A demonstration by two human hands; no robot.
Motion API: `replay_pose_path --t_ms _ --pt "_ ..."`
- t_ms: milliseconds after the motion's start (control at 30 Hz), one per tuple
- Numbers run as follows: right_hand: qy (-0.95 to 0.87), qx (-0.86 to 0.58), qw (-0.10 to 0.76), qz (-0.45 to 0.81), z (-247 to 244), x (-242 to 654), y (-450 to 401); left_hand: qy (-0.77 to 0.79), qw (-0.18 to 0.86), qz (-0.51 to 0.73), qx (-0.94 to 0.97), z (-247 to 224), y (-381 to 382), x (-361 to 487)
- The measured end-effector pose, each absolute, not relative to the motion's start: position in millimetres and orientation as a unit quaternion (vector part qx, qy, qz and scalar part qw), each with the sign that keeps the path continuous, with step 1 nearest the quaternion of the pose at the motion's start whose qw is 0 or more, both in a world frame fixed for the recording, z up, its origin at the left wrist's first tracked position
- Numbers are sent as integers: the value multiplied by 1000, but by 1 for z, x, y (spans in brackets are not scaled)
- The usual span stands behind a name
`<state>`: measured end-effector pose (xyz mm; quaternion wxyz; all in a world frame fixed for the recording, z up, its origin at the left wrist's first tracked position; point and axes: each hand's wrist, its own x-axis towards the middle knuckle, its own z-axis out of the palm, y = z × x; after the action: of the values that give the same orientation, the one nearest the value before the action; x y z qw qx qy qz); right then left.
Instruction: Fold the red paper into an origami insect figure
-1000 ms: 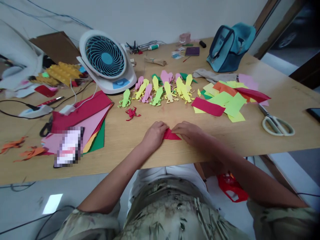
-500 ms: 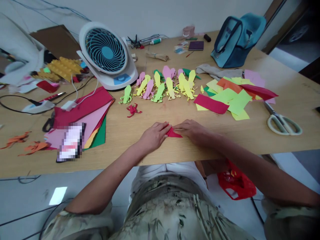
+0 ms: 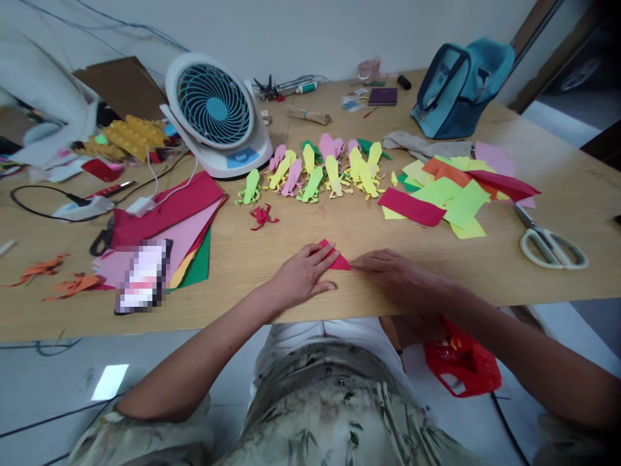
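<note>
A small piece of folded red paper (image 3: 341, 262) lies on the wooden table in front of me, its point toward the right. My left hand (image 3: 305, 276) rests on its left part, fingers stretched out flat and thumb apart. At the paper's right corner are the fingertips of my right hand (image 3: 394, 272), extended and close together; its thumb is hidden. Just beyond sits a red origami frog (image 3: 263, 217). Behind that stand several yellow, green and pink folded paper frogs (image 3: 334, 176) in a cluster.
Coloured paper pieces (image 3: 439, 200) and white-handled scissors (image 3: 553, 249) lie to the right. A fan (image 3: 216, 116) and a blue bag (image 3: 460, 90) stand at the back. On the left are larger paper sheets (image 3: 194, 236), a phone (image 3: 144, 275), a power strip (image 3: 85, 208) and orange paper figures (image 3: 75, 285).
My left thumb has spread away from the fingers, and the hand is a little nearer me. My right hand has also shifted slightly toward me, to the paper's right corner.
</note>
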<state>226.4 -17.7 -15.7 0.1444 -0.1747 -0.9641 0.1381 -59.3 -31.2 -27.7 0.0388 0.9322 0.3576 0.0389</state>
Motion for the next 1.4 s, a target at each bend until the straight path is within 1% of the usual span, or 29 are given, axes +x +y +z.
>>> replay_pose_path --t_ms 167,333,467,567,767,900,1167,1400 --pt "-959 -189 148 148 -11 228 -22 355 57 36 932 -29 -32 -61" --pt "-930 -251 206 171 -9 220 -18 351 80 46 932 -31 -30 -62" --pt "-923 -270 226 157 -19 200 0 349 89 57 931 -32 -31 -62" --pt "-924 -271 219 157 -29 180 20 351 92 55 930 -32 -34 -63" --pt "-893 -291 291 183 -41 138 55 373 89 70 921 -36 -40 -63" --pt "-868 -342 303 193 -48 117 71 378 96 69 918 -37 -41 -62" --pt "-856 -383 299 177 -55 102 85 372 113 111 915 -34 -38 -61" --pt "-887 -387 233 101 -47 97 81 382 104 76 915 -34 -48 -65"
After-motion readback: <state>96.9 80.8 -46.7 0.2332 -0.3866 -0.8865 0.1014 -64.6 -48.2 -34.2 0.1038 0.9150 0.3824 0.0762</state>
